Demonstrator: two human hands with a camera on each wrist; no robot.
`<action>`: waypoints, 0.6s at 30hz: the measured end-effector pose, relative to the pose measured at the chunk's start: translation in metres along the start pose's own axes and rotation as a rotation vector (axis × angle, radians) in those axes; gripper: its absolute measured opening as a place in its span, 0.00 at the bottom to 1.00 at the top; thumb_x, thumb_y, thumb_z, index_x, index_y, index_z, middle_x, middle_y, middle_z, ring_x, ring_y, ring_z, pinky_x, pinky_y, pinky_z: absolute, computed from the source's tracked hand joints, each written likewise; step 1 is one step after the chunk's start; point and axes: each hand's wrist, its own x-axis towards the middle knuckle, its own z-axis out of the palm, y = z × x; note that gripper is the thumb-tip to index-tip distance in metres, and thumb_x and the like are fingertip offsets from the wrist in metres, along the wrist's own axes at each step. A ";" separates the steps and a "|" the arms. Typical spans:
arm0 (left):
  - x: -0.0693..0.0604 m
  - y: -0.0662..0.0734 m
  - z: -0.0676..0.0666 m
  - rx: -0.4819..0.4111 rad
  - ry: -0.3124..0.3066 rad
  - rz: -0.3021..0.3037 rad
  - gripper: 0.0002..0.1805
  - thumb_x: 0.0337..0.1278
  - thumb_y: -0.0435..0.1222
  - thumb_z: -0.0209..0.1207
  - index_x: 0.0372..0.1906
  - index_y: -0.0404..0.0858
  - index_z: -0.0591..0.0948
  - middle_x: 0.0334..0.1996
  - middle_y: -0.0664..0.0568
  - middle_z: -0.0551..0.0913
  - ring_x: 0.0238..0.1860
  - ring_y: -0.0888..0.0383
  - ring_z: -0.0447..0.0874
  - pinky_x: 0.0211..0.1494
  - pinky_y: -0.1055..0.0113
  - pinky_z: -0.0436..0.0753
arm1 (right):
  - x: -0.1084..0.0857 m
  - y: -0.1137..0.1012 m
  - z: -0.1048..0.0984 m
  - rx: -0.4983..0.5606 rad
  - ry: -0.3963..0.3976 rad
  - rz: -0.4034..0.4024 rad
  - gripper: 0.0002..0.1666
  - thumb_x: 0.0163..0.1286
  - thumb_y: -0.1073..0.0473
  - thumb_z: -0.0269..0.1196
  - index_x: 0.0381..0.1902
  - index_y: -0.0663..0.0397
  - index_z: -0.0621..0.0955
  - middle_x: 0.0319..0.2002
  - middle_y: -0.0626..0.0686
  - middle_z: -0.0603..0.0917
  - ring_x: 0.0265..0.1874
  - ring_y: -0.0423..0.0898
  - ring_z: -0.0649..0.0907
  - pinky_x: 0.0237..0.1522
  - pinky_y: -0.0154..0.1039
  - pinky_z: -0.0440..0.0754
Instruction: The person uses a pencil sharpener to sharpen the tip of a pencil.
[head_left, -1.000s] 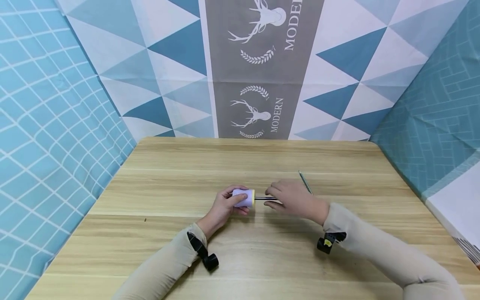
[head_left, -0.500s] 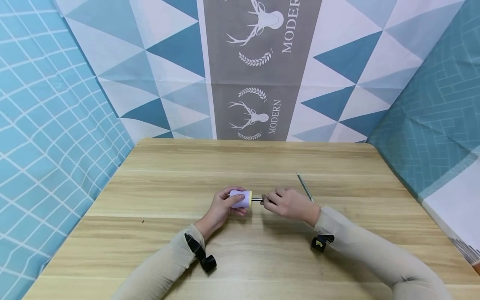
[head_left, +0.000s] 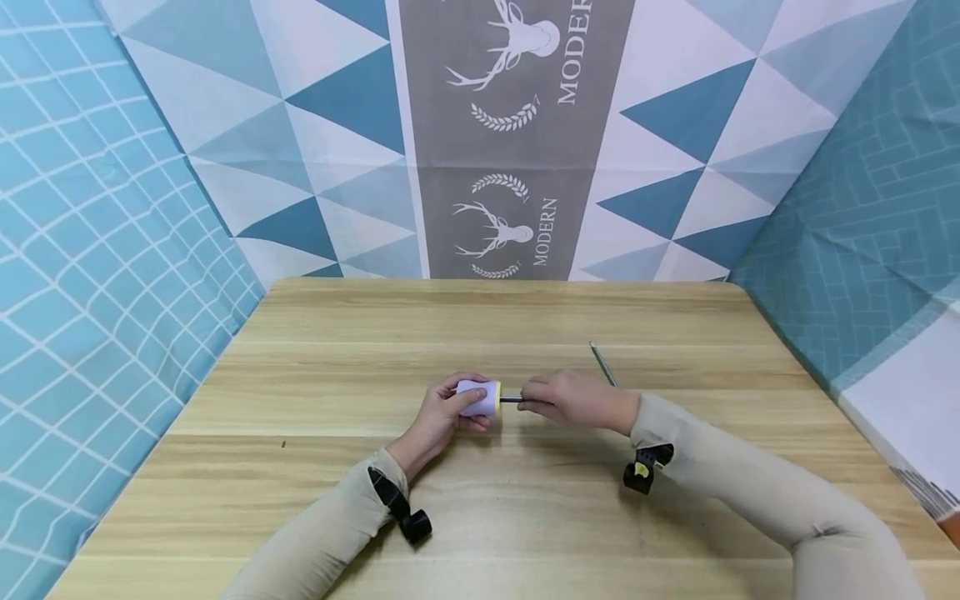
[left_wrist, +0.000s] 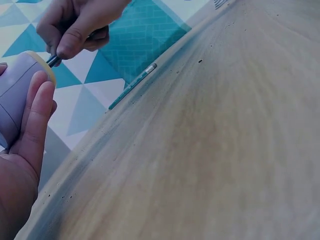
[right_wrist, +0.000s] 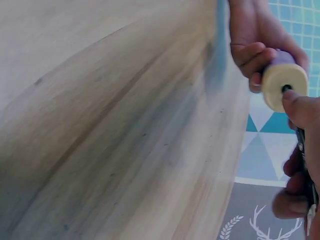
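My left hand (head_left: 438, 417) holds a lavender cylinder with a pale yellow end, which looks like a pencil sharpener (head_left: 477, 398), on its side, yellow end toward the right. A dark pencil (head_left: 511, 399) goes into the hole in that yellow end. My right hand (head_left: 576, 400) pinches the pencil close to the hole, thumb on it in the right wrist view, where the pencil's dark shaft (right_wrist: 301, 145) runs back under the palm. Its inserted tip is hidden. Beyond the right hand, a green pencil (head_left: 602, 364) lies on the table, its lower end hidden in the head view.
The wooden table (head_left: 360, 500) spans the width below a patterned cloth backdrop (head_left: 495, 125). Blue gridded cloth (head_left: 90, 250) hangs at the left, teal cloth (head_left: 862, 233) at the right. A small dark mark (head_left: 283, 444) shows on the left of the table.
My right hand's fingers, loosely spread round the pencil a second ago, have closed on it nearer the sharpener and rolled over. The left hand keeps its hold. The head view has shifted slightly.
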 end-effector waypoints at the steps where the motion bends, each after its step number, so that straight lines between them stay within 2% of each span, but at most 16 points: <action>1: 0.000 0.000 0.000 -0.003 -0.002 0.001 0.12 0.62 0.26 0.57 0.49 0.28 0.80 0.34 0.41 0.79 0.21 0.55 0.86 0.26 0.64 0.89 | 0.001 0.000 -0.002 0.069 -0.023 0.036 0.10 0.69 0.66 0.65 0.29 0.53 0.75 0.22 0.43 0.74 0.20 0.32 0.70 0.20 0.25 0.71; 5: -0.001 0.001 -0.001 -0.009 -0.018 0.005 0.13 0.62 0.26 0.57 0.43 0.44 0.85 0.33 0.42 0.79 0.21 0.55 0.86 0.27 0.64 0.89 | 0.006 0.003 -0.007 0.292 -0.098 0.171 0.11 0.72 0.64 0.61 0.27 0.55 0.76 0.20 0.41 0.72 0.19 0.30 0.67 0.19 0.27 0.68; 8: -0.001 0.001 -0.001 -0.009 -0.025 0.008 0.15 0.62 0.26 0.57 0.41 0.49 0.85 0.34 0.42 0.79 0.21 0.55 0.86 0.27 0.64 0.90 | 0.007 0.006 -0.010 0.429 -0.131 0.271 0.12 0.73 0.63 0.61 0.26 0.57 0.77 0.18 0.40 0.70 0.17 0.31 0.66 0.18 0.28 0.66; 10: -0.001 0.001 -0.001 -0.011 -0.028 0.012 0.15 0.62 0.26 0.56 0.41 0.49 0.86 0.34 0.42 0.79 0.21 0.55 0.86 0.27 0.64 0.90 | 0.008 0.008 -0.012 0.536 -0.167 0.366 0.14 0.74 0.62 0.60 0.26 0.58 0.76 0.16 0.39 0.67 0.13 0.33 0.64 0.15 0.28 0.63; 14: -0.001 0.001 -0.002 -0.013 -0.033 0.019 0.15 0.62 0.25 0.56 0.41 0.48 0.86 0.34 0.42 0.79 0.22 0.55 0.86 0.27 0.64 0.90 | 0.008 0.011 -0.014 0.776 -0.254 0.560 0.16 0.77 0.59 0.56 0.32 0.67 0.75 0.12 0.43 0.65 0.07 0.36 0.60 0.08 0.30 0.56; 16: -0.001 0.001 -0.002 -0.009 -0.037 0.023 0.15 0.61 0.25 0.56 0.42 0.47 0.86 0.34 0.42 0.78 0.22 0.55 0.86 0.28 0.64 0.90 | 0.008 0.012 -0.015 0.861 -0.289 0.628 0.18 0.78 0.58 0.54 0.37 0.72 0.75 0.10 0.45 0.66 0.06 0.38 0.59 0.07 0.31 0.54; 18: -0.001 0.001 -0.001 -0.005 -0.039 0.026 0.14 0.61 0.25 0.57 0.43 0.46 0.85 0.35 0.41 0.78 0.22 0.55 0.86 0.28 0.64 0.90 | 0.008 0.013 -0.015 0.896 -0.306 0.655 0.19 0.79 0.58 0.53 0.40 0.74 0.75 0.10 0.46 0.66 0.05 0.38 0.59 0.07 0.31 0.54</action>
